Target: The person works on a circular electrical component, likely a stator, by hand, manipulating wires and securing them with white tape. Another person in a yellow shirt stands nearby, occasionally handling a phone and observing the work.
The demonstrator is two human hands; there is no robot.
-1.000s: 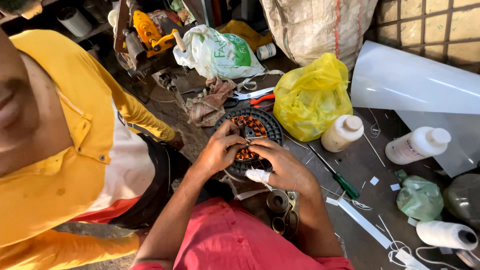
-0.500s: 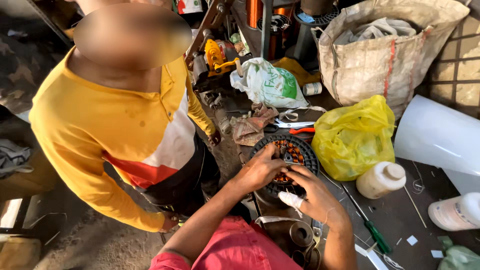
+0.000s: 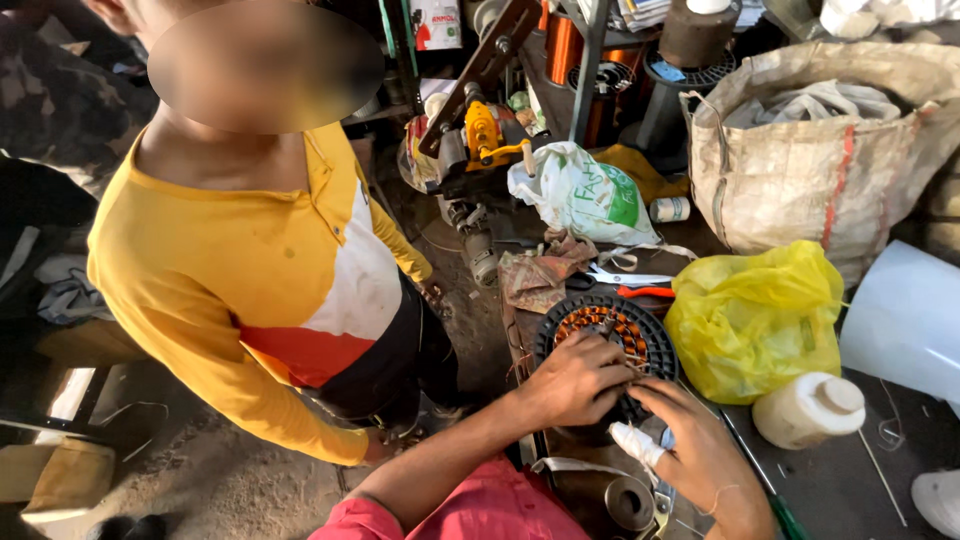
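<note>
A round black motor stator with copper windings (image 3: pixel 612 328) lies on the dark bench. My left hand (image 3: pixel 572 380) rests on its near edge, fingers curled over the windings. My right hand (image 3: pixel 695 455), one finger wrapped in white tape, touches the stator's near right rim. Whether either hand grips a wire I cannot tell.
A person in a yellow, white and red shirt (image 3: pixel 270 290) stands close on the left. A yellow plastic bag (image 3: pixel 755 320), white bottle (image 3: pixel 808 410), scissors (image 3: pixel 625 280), green-printed white bag (image 3: pixel 580 195), large sack (image 3: pixel 830 150) and tape roll (image 3: pixel 630 502) crowd the bench.
The view has tilted up and left, showing more of the standing person and the sack. Both hands stay on the stator.
</note>
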